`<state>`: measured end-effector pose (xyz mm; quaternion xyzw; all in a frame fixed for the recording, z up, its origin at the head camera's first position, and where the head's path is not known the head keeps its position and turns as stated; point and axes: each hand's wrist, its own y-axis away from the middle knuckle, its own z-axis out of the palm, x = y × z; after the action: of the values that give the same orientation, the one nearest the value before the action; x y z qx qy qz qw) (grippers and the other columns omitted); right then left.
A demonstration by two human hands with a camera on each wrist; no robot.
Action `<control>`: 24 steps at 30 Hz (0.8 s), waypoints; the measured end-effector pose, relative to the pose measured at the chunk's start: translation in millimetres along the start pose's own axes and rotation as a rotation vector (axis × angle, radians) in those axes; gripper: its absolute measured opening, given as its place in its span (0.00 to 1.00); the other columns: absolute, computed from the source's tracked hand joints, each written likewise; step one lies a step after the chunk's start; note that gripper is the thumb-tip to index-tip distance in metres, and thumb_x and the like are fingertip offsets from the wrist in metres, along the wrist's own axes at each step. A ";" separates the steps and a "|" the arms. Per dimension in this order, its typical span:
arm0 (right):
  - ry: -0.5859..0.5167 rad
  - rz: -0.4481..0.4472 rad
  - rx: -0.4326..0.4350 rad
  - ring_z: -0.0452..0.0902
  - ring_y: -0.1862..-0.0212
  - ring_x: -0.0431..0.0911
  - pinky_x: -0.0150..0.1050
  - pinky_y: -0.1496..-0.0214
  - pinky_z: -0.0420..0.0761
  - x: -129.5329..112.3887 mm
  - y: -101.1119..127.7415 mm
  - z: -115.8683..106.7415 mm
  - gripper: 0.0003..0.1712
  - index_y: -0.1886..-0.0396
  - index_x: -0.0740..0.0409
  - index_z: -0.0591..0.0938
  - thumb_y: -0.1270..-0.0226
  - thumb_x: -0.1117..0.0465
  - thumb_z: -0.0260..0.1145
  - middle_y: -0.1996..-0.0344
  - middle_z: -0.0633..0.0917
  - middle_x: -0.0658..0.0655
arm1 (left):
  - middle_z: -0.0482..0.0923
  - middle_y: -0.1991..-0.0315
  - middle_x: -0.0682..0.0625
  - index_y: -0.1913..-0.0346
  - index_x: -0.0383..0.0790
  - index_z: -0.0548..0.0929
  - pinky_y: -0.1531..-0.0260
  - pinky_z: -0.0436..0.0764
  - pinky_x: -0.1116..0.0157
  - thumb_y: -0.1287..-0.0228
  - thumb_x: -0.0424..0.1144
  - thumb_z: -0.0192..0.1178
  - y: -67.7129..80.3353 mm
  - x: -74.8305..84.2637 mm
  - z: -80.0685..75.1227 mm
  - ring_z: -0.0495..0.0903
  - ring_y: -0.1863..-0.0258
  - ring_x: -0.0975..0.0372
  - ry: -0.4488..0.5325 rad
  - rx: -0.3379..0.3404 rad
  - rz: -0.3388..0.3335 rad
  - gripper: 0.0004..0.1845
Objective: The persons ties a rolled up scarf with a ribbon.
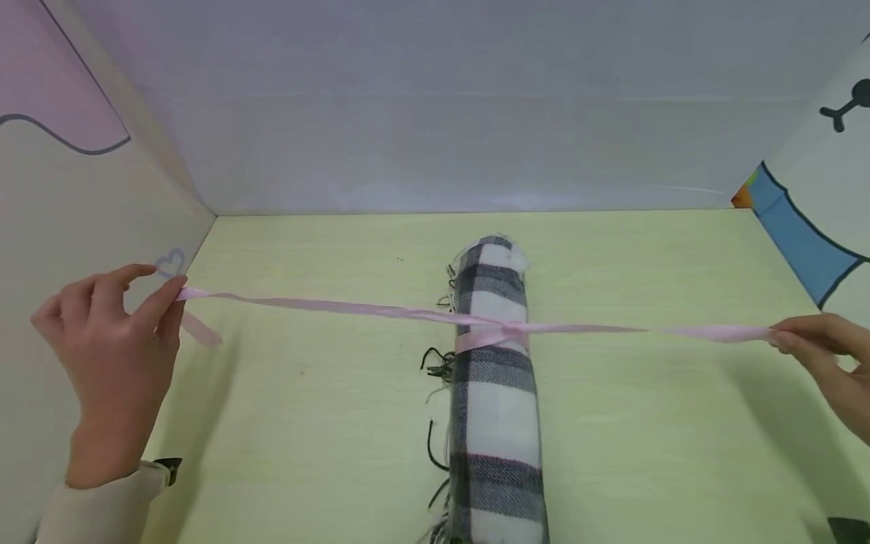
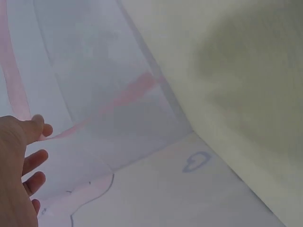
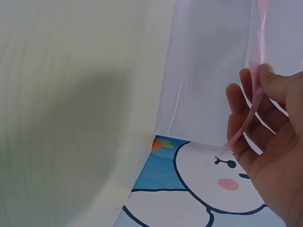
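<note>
A rolled black-and-white plaid scarf [image 1: 496,423] lies on the pale green table [image 1: 326,423], running away from me. A thin pink ribbon [image 1: 340,307] is tied round its middle and stretched taut to both sides. My left hand [image 1: 112,332] pinches the ribbon's left end between thumb and forefinger near the left wall; a short tail hangs below. My right hand [image 1: 825,355] pinches the right end at the frame's right edge. In the wrist views the ribbon [image 2: 14,90] runs past the left hand [image 2: 19,161], and the ribbon [image 3: 255,80] passes through my right hand's fingers [image 3: 265,137].
Walls box the table in: a cream and pink panel with a small heart [image 1: 170,263] at left, a plain grey back wall [image 1: 462,136], and a cartoon-painted blue and white panel [image 1: 809,234] at right.
</note>
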<state>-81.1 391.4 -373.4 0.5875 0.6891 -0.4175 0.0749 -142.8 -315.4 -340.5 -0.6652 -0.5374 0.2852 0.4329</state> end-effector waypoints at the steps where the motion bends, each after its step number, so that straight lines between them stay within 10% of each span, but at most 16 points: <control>1: 0.014 0.002 0.005 0.68 0.68 0.14 0.12 0.65 0.63 1.4 0.5 -0.7 0.29 0.58 0.24 0.78 0.26 0.73 0.64 0.67 0.77 0.13 | 0.86 0.54 0.35 0.67 0.37 0.91 0.43 0.57 0.51 0.35 0.28 0.69 1.4 -2.8 -0.4 0.73 0.56 0.34 -0.001 -0.004 0.016 0.04; 4: 0.069 0.019 0.013 0.64 0.67 0.15 0.14 0.66 0.60 5.7 2.3 -2.5 0.23 0.61 0.25 0.79 0.23 0.66 0.65 0.65 0.74 0.10 | 0.85 0.51 0.37 0.67 0.37 0.91 0.47 0.60 0.42 0.36 0.27 0.69 5.4 -12.0 -1.7 0.73 0.55 0.34 -0.008 -0.025 0.065 0.04; 8: 0.108 0.031 0.030 0.64 0.60 0.11 0.13 0.54 0.60 12.7 3.8 -3.0 0.12 0.69 0.51 0.85 0.22 0.63 0.64 0.64 0.71 0.07 | 0.85 0.48 0.37 0.64 0.35 0.91 0.48 0.60 0.39 0.37 0.25 0.68 11.1 -25.6 -4.7 0.73 0.52 0.34 -0.003 -0.084 0.112 0.04; 13: 0.091 -0.003 0.044 0.67 0.54 0.08 0.14 0.46 0.58 25.1 4.6 -2.6 0.11 0.69 0.49 0.84 0.23 0.63 0.65 0.63 0.72 0.07 | 0.84 0.45 0.35 0.61 0.34 0.91 0.50 0.58 0.34 0.37 0.24 0.68 17.6 -40.4 -7.5 0.73 0.49 0.33 -0.005 -0.167 0.143 0.05; 18: 0.049 -0.043 0.025 0.69 0.51 0.08 0.10 0.44 0.60 31.2 6.5 -1.4 0.15 0.67 0.75 0.82 0.23 0.65 0.64 0.60 0.74 0.09 | 0.84 0.45 0.36 0.62 0.35 0.91 0.50 0.59 0.33 0.36 0.26 0.68 23.7 -51.3 -7.6 0.74 0.48 0.32 -0.004 -0.212 0.151 0.04; 24: 0.050 -0.092 0.005 0.68 0.49 0.08 0.09 0.43 0.62 34.0 9.2 -0.2 0.17 0.65 0.81 0.82 0.23 0.66 0.63 0.57 0.74 0.10 | 0.85 0.44 0.37 0.63 0.35 0.91 0.51 0.60 0.33 0.36 0.26 0.67 29.8 -62.9 -7.5 0.75 0.48 0.32 -0.001 -0.238 0.155 0.04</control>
<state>-83.1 416.6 -398.0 0.5657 0.7160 -0.4074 0.0369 -138.9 -379.4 -368.7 -0.7512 -0.5147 0.2524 0.3271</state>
